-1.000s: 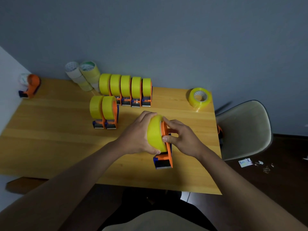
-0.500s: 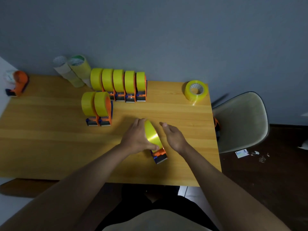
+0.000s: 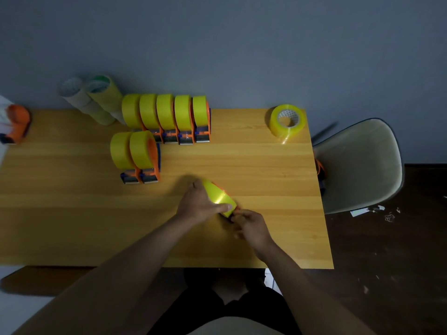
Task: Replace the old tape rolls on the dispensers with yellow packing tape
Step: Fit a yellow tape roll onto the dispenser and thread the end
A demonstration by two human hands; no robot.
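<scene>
The left hand grips the yellow tape roll, fingers and thumb curled round it, holding it tilted low over the desk near the front edge. The right hand is just beside the roll's near end, fingers bent at the orange dispenser part there; whether it grips anything I cannot tell. Behind stand 5 loaded dispensers in a row, 2 more in front. A loose yellow roll lies at the far right corner.
</scene>
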